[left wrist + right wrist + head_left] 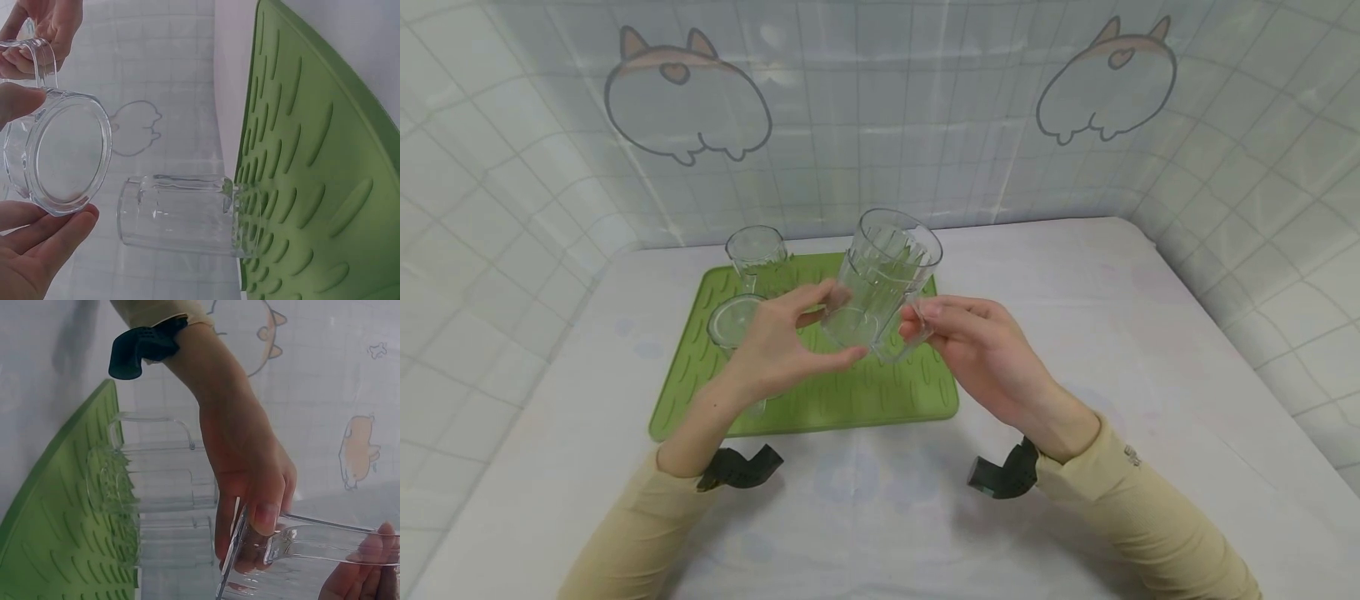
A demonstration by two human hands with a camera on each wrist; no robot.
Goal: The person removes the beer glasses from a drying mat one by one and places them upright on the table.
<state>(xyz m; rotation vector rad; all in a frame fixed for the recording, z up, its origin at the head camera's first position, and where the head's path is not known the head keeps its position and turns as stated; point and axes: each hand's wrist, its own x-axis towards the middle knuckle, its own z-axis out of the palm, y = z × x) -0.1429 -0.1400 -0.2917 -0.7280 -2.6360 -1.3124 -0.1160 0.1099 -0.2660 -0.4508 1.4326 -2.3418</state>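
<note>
A clear glass mug (887,271) is held tilted above the green mat (865,396), its open mouth facing up and away. My left hand (782,337) grips it near the base, thumb on the near side and fingers on the far side. The mug's round base (70,153) faces the left wrist camera. With thumb and fingers my right hand (981,346) pinches the mug's handle (904,337). In the right wrist view the left hand (256,481) is at the base, and the right hand's fingers (369,559) show at the handle.
Two more clear glass mugs stand on the mat's left side, a far mug (757,250) and a near mug (733,321), the latter partly behind my left hand. Under the mat lies a white tablecloth (1075,283). A tile-patterned curtain (887,108) hangs behind.
</note>
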